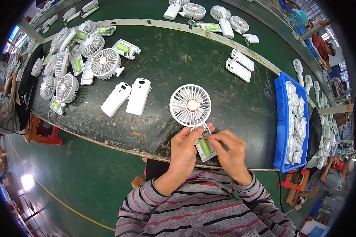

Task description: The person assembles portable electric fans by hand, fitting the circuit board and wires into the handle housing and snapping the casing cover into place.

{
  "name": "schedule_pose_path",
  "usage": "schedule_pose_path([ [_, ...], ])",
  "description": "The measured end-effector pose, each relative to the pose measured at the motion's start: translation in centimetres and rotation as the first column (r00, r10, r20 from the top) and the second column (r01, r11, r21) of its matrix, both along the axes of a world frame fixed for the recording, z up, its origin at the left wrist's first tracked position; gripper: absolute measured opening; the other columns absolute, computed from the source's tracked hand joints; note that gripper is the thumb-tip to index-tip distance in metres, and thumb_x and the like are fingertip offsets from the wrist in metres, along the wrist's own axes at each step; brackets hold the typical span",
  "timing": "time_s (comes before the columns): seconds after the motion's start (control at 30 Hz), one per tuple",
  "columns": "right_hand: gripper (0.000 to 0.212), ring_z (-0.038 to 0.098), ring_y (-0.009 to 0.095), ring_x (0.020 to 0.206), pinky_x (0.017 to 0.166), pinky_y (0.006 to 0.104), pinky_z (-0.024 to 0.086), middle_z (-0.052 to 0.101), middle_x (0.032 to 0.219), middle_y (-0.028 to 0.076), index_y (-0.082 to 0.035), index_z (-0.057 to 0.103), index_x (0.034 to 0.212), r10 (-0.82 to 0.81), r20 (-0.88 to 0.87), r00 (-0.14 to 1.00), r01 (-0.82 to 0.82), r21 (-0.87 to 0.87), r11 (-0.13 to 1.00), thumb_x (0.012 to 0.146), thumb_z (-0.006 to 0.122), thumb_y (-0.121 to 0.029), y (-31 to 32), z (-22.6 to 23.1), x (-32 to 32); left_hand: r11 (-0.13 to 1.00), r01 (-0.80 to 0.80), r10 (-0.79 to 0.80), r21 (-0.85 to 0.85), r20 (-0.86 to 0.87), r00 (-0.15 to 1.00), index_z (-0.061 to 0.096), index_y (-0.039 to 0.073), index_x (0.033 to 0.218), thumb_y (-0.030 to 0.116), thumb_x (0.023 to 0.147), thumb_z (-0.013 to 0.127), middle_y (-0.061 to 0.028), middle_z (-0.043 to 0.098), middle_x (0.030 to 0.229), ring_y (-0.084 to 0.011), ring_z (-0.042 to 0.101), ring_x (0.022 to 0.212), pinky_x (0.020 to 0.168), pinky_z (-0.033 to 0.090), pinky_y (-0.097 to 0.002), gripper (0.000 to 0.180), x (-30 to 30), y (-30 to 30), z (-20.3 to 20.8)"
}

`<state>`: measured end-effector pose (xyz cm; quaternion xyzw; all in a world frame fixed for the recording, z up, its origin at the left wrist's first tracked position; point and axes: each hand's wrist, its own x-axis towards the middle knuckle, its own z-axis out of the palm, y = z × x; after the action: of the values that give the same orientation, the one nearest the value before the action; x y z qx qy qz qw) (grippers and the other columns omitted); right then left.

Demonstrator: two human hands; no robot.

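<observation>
Right in front of me lies a white handheld fan (pixel 191 104) with an orange ring at its hub, its head flat on the dark bench. Its handle is uncovered, showing a green battery cell (pixel 205 147) in a white half-shell. My left hand (pixel 184 147) is closed around the joint between fan head and handle, thumb on top. With fingertips pinched over the upper end of the battery, my right hand (pixel 230 150) works at what looks like a thin wire. The fingers partly hide that spot.
Two white handle covers (pixel 138 96) lie to the left, and two more covers (pixel 239 66) at the far right. A heap of fans (pixel 93 45) with exposed batteries fills the left end. A blue bin (pixel 280 122) of white shells stands at right. More fans (pixel 194 11) sit beyond the ledge.
</observation>
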<state>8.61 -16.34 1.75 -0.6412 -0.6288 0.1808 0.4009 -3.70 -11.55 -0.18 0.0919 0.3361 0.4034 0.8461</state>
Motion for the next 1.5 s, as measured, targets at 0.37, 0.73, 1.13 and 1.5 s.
schedule_pose_path([
  [0.37,0.010,0.054,0.014,0.051,0.047,0.0282,0.042,0.058,0.064,0.007,-0.001,0.060,0.075,-0.197,-0.085,0.977,0.172,-0.243,0.955,0.073,0.069,-0.005,1.5,0.8,-0.7,0.999,-0.033,0.035,0.042,-0.038,0.999,0.057,-0.004,0.109,0.007,0.089,0.055,-0.0135,0.062,0.107,-0.0168,0.060,0.097,0.087,0.047,-0.0291,0.023,0.3,-0.2,-0.2],
  [0.73,0.019,0.045,0.006,0.058,0.051,0.0208,0.037,0.049,0.067,-0.001,-0.002,0.052,0.080,0.003,-0.153,0.988,-0.077,-0.481,0.873,0.069,0.066,0.002,3.9,1.3,1.7,0.996,-0.004,0.014,0.087,-0.119,0.993,0.061,-0.002,0.100,0.006,0.087,0.056,-0.0012,0.062,0.091,-0.0046,0.056,0.079,0.070,0.044,-0.0206,0.015,0.2,-0.2,-0.7],
  [1.13,0.037,0.044,0.005,0.075,0.064,0.0187,0.041,0.048,0.088,-0.001,-0.004,0.049,0.100,-0.018,-0.539,0.842,-0.270,-0.450,0.851,0.068,0.064,0.010,4.1,-0.2,3.0,1.000,-0.013,0.014,0.012,-0.088,0.996,0.060,-0.002,0.103,0.006,0.087,0.057,-0.0051,0.063,0.097,-0.0083,0.058,0.086,0.076,0.046,-0.0233,0.019,0.7,0.3,0.2],
  [1.5,0.026,0.053,0.007,0.063,0.055,0.0211,0.043,0.058,0.070,0.002,-0.001,0.058,0.096,0.139,-0.431,0.892,-0.333,-0.416,0.846,0.073,0.068,-0.004,7.5,1.1,7.2,0.994,0.023,-0.020,-0.106,0.033,0.999,0.054,-0.007,0.107,0.008,0.088,0.053,-0.0158,0.062,0.102,-0.0224,0.061,0.096,0.086,0.048,-0.0320,0.024,1.2,1.7,0.7],
])
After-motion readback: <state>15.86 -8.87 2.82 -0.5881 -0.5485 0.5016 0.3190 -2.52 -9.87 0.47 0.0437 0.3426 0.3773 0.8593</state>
